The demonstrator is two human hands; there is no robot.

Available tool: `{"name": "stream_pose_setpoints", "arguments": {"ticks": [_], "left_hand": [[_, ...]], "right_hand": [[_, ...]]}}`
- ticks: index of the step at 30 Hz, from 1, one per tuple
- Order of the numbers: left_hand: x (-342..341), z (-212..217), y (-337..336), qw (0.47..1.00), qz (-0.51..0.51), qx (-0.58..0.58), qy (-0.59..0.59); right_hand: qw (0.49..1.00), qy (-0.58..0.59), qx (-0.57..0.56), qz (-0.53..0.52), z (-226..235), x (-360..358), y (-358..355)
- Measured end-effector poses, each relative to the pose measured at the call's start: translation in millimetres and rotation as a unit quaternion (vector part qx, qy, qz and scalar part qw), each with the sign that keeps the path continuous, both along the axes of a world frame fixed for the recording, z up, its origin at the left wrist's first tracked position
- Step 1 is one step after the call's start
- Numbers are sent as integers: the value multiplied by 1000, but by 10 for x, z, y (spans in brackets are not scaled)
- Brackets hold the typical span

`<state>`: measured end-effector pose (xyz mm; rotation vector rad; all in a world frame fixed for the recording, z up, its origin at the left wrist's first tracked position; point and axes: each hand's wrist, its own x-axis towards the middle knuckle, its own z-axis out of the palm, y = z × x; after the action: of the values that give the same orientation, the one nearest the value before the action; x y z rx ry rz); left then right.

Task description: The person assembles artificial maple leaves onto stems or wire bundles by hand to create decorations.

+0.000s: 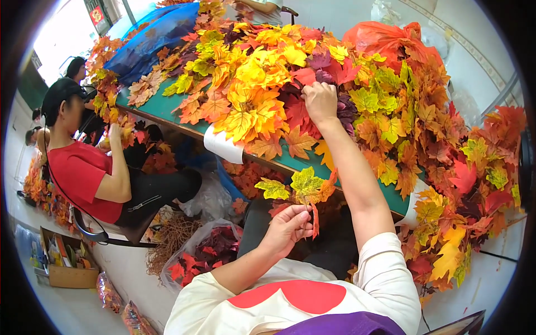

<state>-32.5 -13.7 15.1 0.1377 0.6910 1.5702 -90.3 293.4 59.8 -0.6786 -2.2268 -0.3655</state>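
Note:
My left hand [287, 229] is closed in front of my body, pinching the stem of a small sprig of artificial maple leaves [306, 183]. Yellow-green, orange and red leaves fan out above its fingers, and one red leaf hangs down beside them. My right arm stretches over the table, where my right hand [321, 101] is closed among dark red and purple leaves [297, 109]. Whatever its fingertips grip is hidden from view. Just left of that hand lies a thick heap of yellow-orange maple leaves [251, 100].
The green table [162, 106] carries leaf heaps, a blue plastic bag [153, 44] and a red bag [391, 39]. More leaves [446, 245] spill down at right. A seated person in red [84, 173] works at left. A bag of red leaves [209, 245] stands beside my legs.

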Motion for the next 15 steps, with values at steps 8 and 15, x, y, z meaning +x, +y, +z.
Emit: {"name": "stream_pose_setpoints", "arguments": {"ticks": [8,15], "left_hand": [[47,26,21,1000,-27,10,8],[64,47,-22,1000,-26,10,11]], "right_hand": [[980,126,-54,141,234,186,57],[952,226,-85,189,554,415,136]]}}
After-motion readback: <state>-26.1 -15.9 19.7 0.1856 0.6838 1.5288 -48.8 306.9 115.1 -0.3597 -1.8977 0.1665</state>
